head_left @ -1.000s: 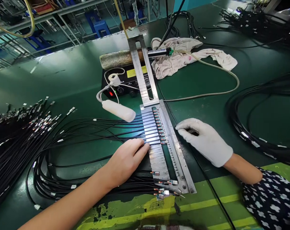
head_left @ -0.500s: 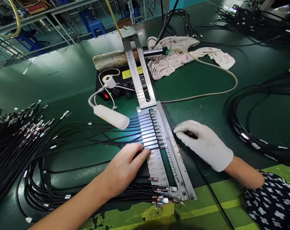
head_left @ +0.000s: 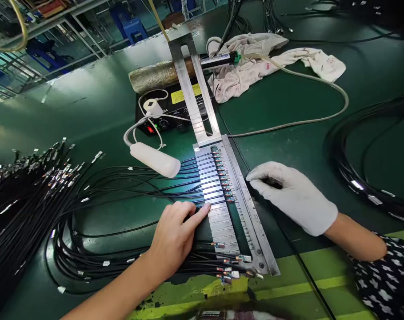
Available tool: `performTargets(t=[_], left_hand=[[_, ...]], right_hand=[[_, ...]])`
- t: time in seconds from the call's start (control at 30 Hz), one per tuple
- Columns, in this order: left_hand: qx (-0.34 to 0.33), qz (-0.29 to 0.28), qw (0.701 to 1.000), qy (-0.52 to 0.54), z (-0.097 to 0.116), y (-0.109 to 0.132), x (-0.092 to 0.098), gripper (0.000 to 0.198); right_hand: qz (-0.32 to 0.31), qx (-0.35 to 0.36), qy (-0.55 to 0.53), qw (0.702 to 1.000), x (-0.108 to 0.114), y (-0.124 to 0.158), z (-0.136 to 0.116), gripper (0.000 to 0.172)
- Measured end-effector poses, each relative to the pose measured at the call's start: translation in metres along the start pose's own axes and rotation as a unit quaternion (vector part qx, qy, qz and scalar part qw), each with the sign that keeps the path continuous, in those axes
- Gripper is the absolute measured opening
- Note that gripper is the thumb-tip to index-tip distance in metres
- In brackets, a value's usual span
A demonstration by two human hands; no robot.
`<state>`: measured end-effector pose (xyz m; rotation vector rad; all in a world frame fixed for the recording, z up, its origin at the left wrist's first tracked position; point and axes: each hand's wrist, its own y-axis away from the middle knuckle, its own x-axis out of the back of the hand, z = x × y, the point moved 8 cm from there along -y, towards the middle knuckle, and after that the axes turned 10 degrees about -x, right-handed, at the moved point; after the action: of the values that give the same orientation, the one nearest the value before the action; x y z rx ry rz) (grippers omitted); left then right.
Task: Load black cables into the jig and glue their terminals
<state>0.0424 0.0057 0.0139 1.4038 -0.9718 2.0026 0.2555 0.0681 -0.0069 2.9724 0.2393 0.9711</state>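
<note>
Bare and palm down, my left hand (head_left: 175, 231) is closed at the lowest seated black cable (head_left: 218, 202), with its thumb tip on the slotted metal fixture (head_left: 223, 229). Several black cables lie side by side across the fixture's upper slots, their small metal-and-coloured connector ends (head_left: 226, 175) in a row by the right rail. My right hand (head_left: 291, 198), in a white glove, has its fingertips pinched together just right of that rail, over a thin black cord (head_left: 302, 266). Whatever the pinch holds is hidden. Loose cable ends (head_left: 233, 274) lie across the fixture's near end.
A white lamp (head_left: 155, 160) lights the slots from the left. Behind stand a black control box (head_left: 175, 115), a dispensing syringe (head_left: 218, 61) and a crumpled cloth (head_left: 242, 75). Cable bundles lie left (head_left: 38, 195) and coiled right (head_left: 351, 164). The slotted metal arm (head_left: 185, 89) extends rearward.
The view has shifted slightly. My left thumb now lies straighter on the fixture beside the lowest cable. My right hand keeps its pinch near the rail.
</note>
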Motion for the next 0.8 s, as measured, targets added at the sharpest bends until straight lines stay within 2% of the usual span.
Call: performTargets(t=[0.1, 0.2, 0.27, 0.37, 0.43, 0.47, 0.6, 0.63, 0.7, 0.8], left_hand=[[0.018, -0.028, 0.997, 0.063, -0.002, 0.004, -0.002, 0.040], [0.051, -0.028, 0.985, 0.161, -0.003, 0.014, 0.005, 0.038], [0.082, -0.041, 0.972, 0.215, -0.001, 0.024, 0.008, 0.031], [0.145, -0.091, 0.954, 0.247, 0.000, 0.038, 0.005, 0.008], [0.171, -0.098, 0.947, 0.253, -0.001, 0.042, 0.004, 0.007], [0.171, -0.084, 0.949, 0.249, -0.002, 0.040, 0.005, 0.010], [0.137, 0.050, 0.971, 0.192, -0.005, 0.022, 0.024, 0.013], [0.124, 0.068, 0.973, 0.180, -0.003, 0.016, 0.025, 0.015], [0.093, 0.058, 0.978, 0.177, 0.002, 0.003, 0.020, 0.016], [0.055, 0.006, 0.979, 0.198, 0.007, -0.014, 0.007, 0.017]], right_hand=[[0.011, 0.004, 0.011, 1.000, 0.002, 0.001, -0.001, 0.012], [0.025, 0.011, 0.006, 1.000, 0.004, 0.007, -0.001, 0.012], [0.026, 0.017, 0.002, 0.999, 0.004, 0.013, -0.001, 0.012], [0.029, 0.022, 0.008, 0.999, 0.004, 0.020, 0.000, 0.012], [0.034, 0.017, 0.009, 0.999, 0.004, 0.021, 0.001, 0.013], [0.034, 0.014, 0.007, 0.999, 0.005, 0.020, 0.001, 0.012], [0.021, 0.012, 0.003, 1.000, 0.003, 0.017, 0.000, 0.011], [0.019, 0.011, 0.002, 1.000, 0.003, 0.016, -0.001, 0.011], [0.017, 0.006, 0.001, 1.000, 0.003, 0.015, 0.000, 0.010], [0.013, -0.001, -0.001, 1.000, 0.003, 0.015, 0.001, 0.010]])
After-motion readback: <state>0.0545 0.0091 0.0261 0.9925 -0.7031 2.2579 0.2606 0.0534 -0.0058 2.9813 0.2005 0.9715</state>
